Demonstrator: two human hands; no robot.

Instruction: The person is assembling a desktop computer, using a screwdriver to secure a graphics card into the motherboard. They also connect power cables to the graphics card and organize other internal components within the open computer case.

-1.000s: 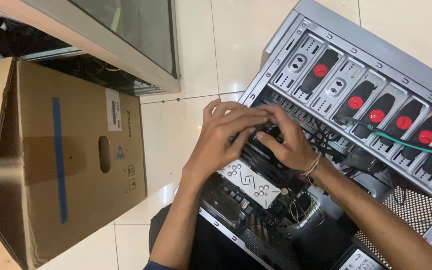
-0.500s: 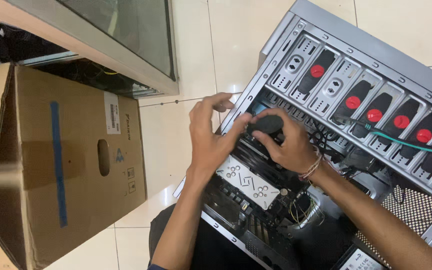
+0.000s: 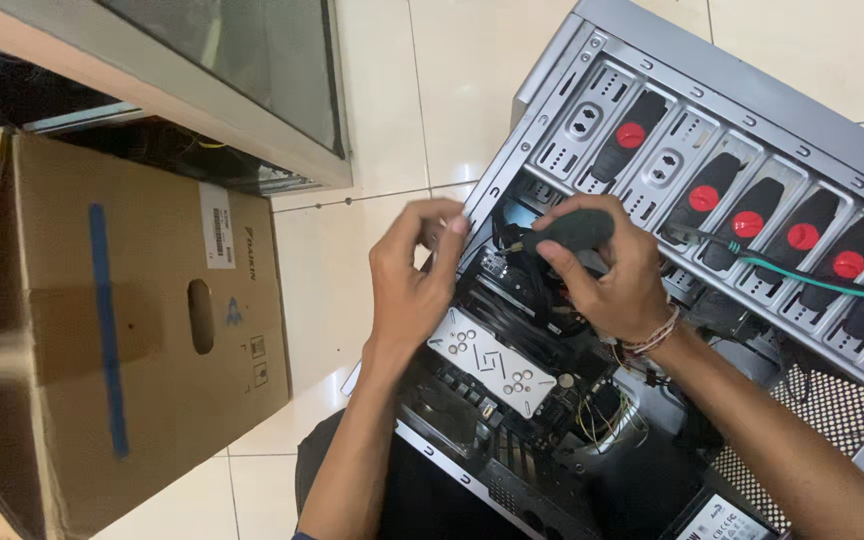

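My right hand (image 3: pixel 607 275) is wrapped around the black handle of a screwdriver (image 3: pixel 574 228), thumb and fingers closed snugly on its rounded, matte grip, with the tip pointing down into the open computer case (image 3: pixel 752 110) that lies on its side at the right of the scene. My left hand (image 3: pixel 414 285) hovers just left of it, over the case's near-left edge, fingers curled loosely with thumb and forefinger drawn close together; whether they pinch a small screw I cannot tell. To do this well I would keep the driver square to whatever it meets, press lightly, and let my left fingers steady the part instead of crowding the shaft. Below my hands sits the cooler (image 3: pixel 497 360), a pale plate with angular marks above dark fins. Along the far side runs a row of grey stamped-metal drive bays with black latches and glossy red buttons (image 3: pixel 704 197), crossed by a thin green cable (image 3: pixel 812 280). A matte brown cardboard box (image 3: pixel 102 330) with a blue tape strip stands left on the shiny cream tiles (image 3: pixel 472 90).
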